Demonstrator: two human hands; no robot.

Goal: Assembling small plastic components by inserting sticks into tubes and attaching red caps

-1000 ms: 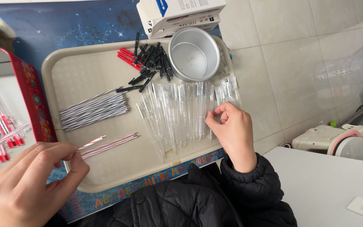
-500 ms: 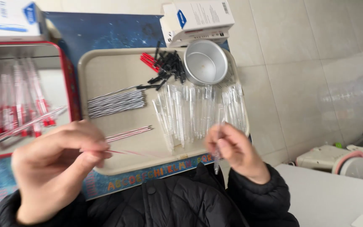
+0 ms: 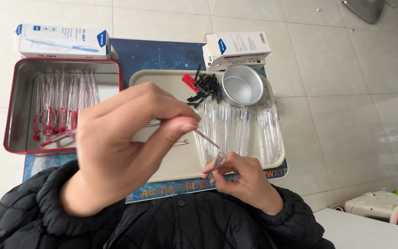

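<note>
floor (image 3: 346, 69): pale tile | on it: mat (image 3: 162, 55), perhaps under beige tray (image 3: 171, 168), red tin (image 3: 14, 106)

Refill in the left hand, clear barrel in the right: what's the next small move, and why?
Probably steer the thin refill down into the open end of the clear barrel. The left hand pinches it tip-down just above the barrel in the right hand, not yet inside.
</note>
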